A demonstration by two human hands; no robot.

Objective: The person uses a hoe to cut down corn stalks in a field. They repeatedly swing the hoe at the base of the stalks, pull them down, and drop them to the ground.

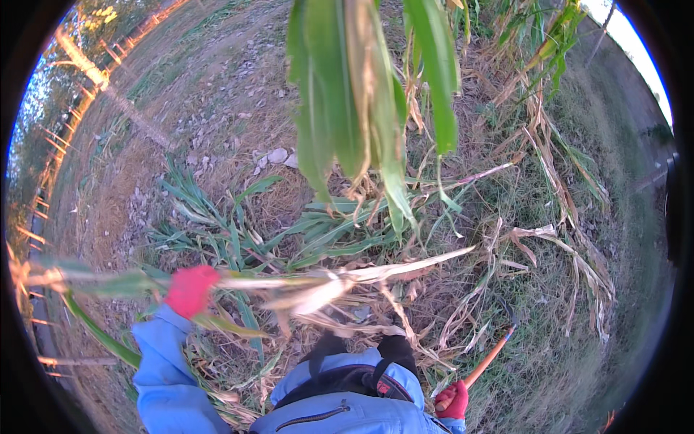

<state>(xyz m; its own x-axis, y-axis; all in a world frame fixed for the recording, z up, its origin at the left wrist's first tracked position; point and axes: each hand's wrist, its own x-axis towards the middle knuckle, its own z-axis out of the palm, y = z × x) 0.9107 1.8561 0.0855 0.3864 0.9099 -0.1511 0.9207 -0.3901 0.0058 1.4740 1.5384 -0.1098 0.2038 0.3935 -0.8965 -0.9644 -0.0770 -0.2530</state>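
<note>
My left hand (192,291), in a red glove, is closed around a corn stalk (260,282) that lies roughly level across my front, its dry leaves blurred. At the lower right my right hand (452,400), also red-gloved, grips the wooden handle of a sickle (489,358). The sickle's dark curved blade points away from me, over the grass. Cut green corn stalks (325,233) lie on the ground beyond my left hand. Large green and dry corn leaves (347,92) hang close to the camera at the top centre.
Standing corn plants (537,108) with drooping dry leaves rise at the upper right. Pale stones (277,156) and dry stalk litter cover the ground ahead. A bare tree trunk (127,108) stands at the upper left, and grass (542,380) spreads on the right.
</note>
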